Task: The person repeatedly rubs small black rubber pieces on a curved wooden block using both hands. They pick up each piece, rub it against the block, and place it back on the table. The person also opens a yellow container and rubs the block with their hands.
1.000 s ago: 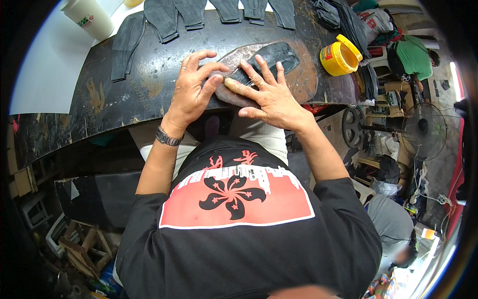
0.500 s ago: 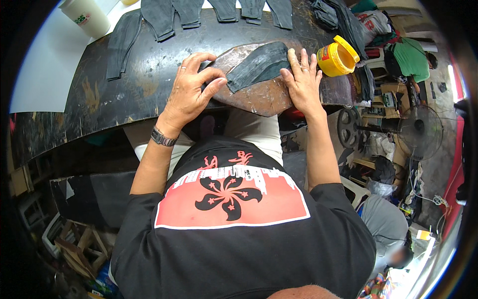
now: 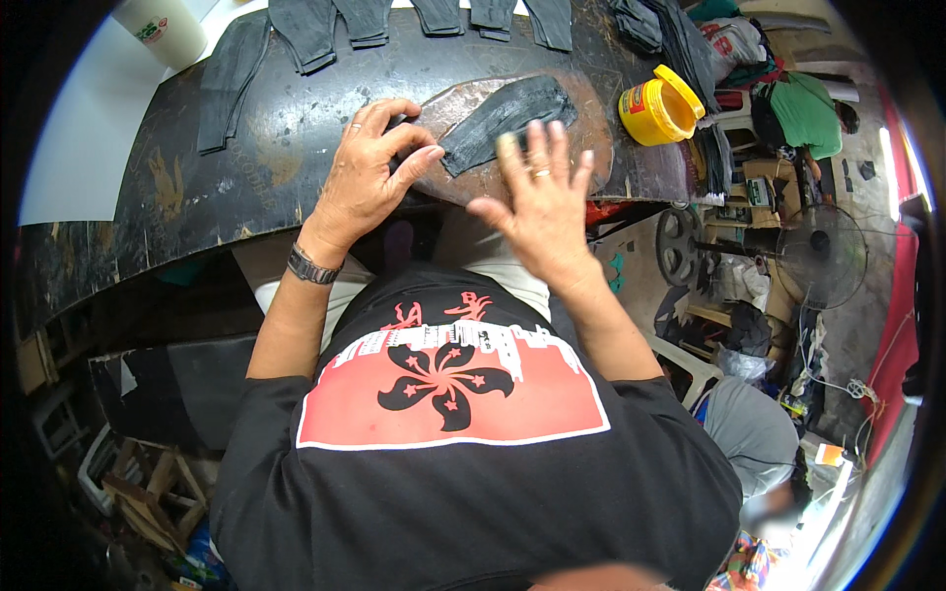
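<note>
A dark grey, streaked flat piece (image 3: 483,125), leather or cloth, lies slantwise on a worn brown slab (image 3: 597,108) at the table's edge. My left hand (image 3: 370,167) is at the piece's lower left end, its thumb and forefinger pinched together on the tip and the other fingers curled. My right hand (image 3: 547,212) is open, fingers spread and slightly blurred, over the slab's near side. Its fingertips reach the piece's lower edge; I cannot tell whether they press on it.
Several similar dark pieces (image 3: 301,39) lie along the table's far side. A yellow open tub (image 3: 658,110) stands right of the slab, near stacked dark pieces (image 3: 680,49). A white container (image 3: 163,32) is far left. A fan (image 3: 823,251) and two people (image 3: 803,108) are on the right.
My right hand has moved left and toward me, from the piece's upper right end to its near edge. My left hand stays at the piece's left tip.
</note>
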Motion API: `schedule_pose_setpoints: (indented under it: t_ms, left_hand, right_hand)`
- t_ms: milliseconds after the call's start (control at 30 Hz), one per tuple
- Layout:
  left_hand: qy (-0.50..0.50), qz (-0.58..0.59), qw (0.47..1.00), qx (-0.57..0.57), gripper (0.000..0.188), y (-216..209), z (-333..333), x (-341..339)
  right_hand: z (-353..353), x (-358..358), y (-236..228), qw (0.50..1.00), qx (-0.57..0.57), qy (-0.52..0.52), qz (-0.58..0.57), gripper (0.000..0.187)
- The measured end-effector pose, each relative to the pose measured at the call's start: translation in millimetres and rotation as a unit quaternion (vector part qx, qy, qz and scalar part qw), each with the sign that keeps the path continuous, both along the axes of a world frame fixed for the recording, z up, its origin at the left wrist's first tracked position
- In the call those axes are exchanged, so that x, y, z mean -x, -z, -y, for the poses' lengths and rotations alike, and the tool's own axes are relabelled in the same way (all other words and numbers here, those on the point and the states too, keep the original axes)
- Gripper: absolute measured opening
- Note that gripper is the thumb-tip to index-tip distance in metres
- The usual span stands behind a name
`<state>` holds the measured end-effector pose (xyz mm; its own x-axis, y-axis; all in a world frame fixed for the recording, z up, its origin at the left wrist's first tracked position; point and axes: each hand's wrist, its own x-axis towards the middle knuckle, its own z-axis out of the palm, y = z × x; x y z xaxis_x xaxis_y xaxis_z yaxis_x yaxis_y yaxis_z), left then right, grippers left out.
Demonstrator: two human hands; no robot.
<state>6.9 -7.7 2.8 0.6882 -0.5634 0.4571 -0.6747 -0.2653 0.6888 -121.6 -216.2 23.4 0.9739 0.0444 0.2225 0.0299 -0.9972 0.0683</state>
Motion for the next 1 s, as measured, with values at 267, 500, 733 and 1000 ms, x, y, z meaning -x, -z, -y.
schedule_pose_setpoints:
  t_ms: [267, 500, 733, 1000]
  left_hand:
    - [-0.022, 0.031, 0.999, 0.009, 0.029, 3, 0, 1]
    - [-0.019, 0.021, 0.999, 0.016, 0.029, 4, 1, 0]
    - [-0.016, 0.016, 1.0, 0.009, 0.029, 4, 0, 0]
    - [-0.009, 0.004, 1.0, 0.023, 0.032, 6, -1, -1]
  right_hand:
    - [36, -20, -20, 0.986, -0.164, 0.009, 0.038, 0.056]
    - [81, -38, -9, 0.993, 0.016, 0.066, -0.096, 0.073]
    - [42, -28, -7, 0.993, 0.004, -0.027, -0.116, 0.078]
    - [-16, -12, -11, 0.986, -0.062, -0.101, -0.118, 0.087]
